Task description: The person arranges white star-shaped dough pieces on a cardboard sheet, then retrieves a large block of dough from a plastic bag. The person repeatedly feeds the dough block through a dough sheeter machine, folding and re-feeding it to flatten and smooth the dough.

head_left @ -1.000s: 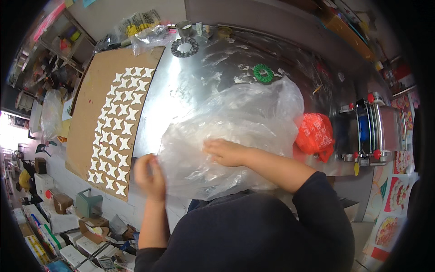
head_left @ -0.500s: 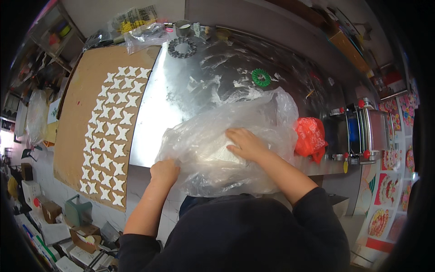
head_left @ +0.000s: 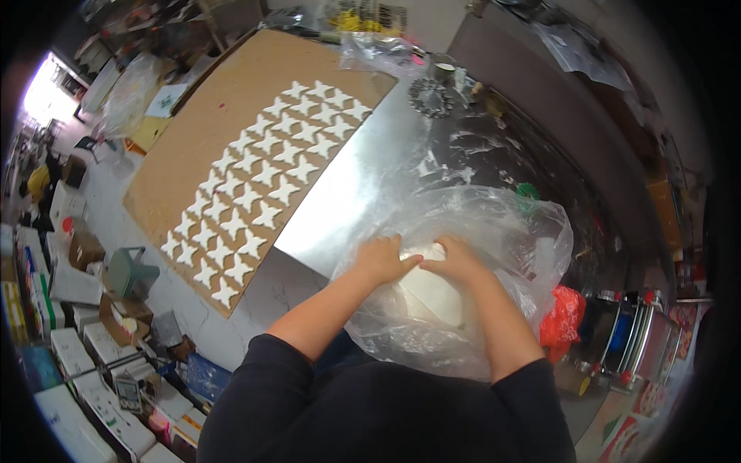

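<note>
A pale lump of dough [head_left: 434, 299] lies in a large clear plastic bag [head_left: 397, 333] at the table's near edge. My left hand [head_left: 382, 260] grips the dough's far left side, its thumb pointing inward. From the other side my right hand [head_left: 457, 261] holds it, fingers bent over the far edge, so the two thumbs nearly meet on top. The fingertips of both hands are partly hidden by dough and plastic. Crumpled film spreads all around the dough and under both wrists.
To the left, a brown board [head_left: 185, 147] carries several rows of white star-shaped dough pieces [head_left: 266, 171]. A fluted metal ring cutter [head_left: 431, 98] and a green cutter [head_left: 527, 197] lie farther back on the floury metal table [head_left: 328, 212]. At right are a red bag [head_left: 562, 320] and a roller machine [head_left: 629, 339].
My left hand has left the bag's left edge and joined my right hand at the dough. More of the dough shows. The view has turned toward the left.
</note>
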The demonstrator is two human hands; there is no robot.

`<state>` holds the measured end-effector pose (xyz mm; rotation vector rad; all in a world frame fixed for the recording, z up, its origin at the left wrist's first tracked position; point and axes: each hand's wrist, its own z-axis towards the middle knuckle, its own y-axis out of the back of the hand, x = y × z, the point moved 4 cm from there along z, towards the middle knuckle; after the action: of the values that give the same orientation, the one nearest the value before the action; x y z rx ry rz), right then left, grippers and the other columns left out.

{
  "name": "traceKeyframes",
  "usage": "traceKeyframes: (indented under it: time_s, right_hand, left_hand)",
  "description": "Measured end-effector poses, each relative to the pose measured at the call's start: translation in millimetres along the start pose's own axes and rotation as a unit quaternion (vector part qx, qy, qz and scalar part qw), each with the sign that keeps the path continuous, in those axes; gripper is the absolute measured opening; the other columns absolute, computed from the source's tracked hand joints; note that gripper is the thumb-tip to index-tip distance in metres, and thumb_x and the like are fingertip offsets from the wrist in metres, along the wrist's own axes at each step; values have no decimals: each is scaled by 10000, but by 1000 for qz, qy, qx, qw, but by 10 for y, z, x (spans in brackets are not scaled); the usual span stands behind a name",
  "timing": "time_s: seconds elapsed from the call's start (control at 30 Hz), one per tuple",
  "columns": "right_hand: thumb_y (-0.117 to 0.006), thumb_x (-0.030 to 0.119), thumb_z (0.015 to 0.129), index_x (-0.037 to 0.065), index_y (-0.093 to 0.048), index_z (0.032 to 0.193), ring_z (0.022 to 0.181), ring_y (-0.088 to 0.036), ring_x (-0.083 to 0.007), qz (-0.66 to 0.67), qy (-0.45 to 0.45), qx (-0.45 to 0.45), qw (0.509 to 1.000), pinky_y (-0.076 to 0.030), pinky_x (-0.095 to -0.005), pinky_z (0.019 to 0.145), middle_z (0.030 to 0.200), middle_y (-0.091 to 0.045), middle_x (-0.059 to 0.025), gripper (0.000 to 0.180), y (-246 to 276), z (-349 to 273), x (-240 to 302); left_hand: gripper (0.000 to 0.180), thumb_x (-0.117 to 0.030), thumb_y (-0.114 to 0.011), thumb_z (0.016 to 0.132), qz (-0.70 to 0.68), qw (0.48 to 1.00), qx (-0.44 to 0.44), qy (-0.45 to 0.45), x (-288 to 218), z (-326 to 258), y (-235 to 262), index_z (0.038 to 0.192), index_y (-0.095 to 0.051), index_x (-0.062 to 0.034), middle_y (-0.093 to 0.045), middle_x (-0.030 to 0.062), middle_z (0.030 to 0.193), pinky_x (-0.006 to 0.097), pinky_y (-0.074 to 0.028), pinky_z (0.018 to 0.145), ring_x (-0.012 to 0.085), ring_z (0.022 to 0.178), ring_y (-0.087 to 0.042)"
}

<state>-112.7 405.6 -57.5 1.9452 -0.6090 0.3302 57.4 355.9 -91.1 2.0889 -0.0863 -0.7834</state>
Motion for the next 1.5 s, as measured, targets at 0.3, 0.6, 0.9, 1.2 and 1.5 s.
traceKeyframes:
  time_s: [0.3,0.6,0.9,1.2,1.5]
  right_hand:
    - [-841,433,574,57,-521,936,1032,-512,-319,-43,111,30,992,-424,-398,892,1032,-538,-140,612,-68,-1201,-24]
    - [-775,295,668,25,-557,1105,1069,-509,-313,-147,348,8,926,-403,-397,945,1219,-543,-164,558,-394,-1905,-41]
    - [-777,263,649,31,-554,911,968,-537,-288,-200,322,27,925,-455,-392,836,965,-582,-112,415,-534,-2266,37]
    - [-831,276,675,48,-566,1000,961,-594,-241,116,202,-216,948,-477,-359,825,1013,-610,-103,477,566,-3279,-383]
    - [-616,366,899,-6,-424,1335,1204,-498,-282,712,148,-337,598,-398,-438,1035,1319,-520,-127,604,1259,-3390,-1408]
  left_hand:
    - [521,-472,-376,953,-247,966,-20,-69,-14,-591,-828,1008,-661,-39,-656,202,1010,458,-443,850,407,936,-599]
    - [414,-285,-360,1019,-734,635,-113,211,-196,-1180,-1472,1101,-556,70,-625,145,1003,394,-512,742,257,841,-625]
    - [407,-299,-354,1016,-810,517,-193,199,-468,-1522,-1409,1166,-530,35,-586,152,1133,410,-486,862,280,968,-595]
    - [429,-324,-467,948,-286,701,-529,383,1812,-2653,-1081,889,-660,55,-655,161,749,411,-455,670,274,707,-590]
    - [334,-201,-425,928,112,664,-340,656,2950,-6326,-1976,1071,-652,-3,-680,207,967,436,-524,743,380,838,-654]
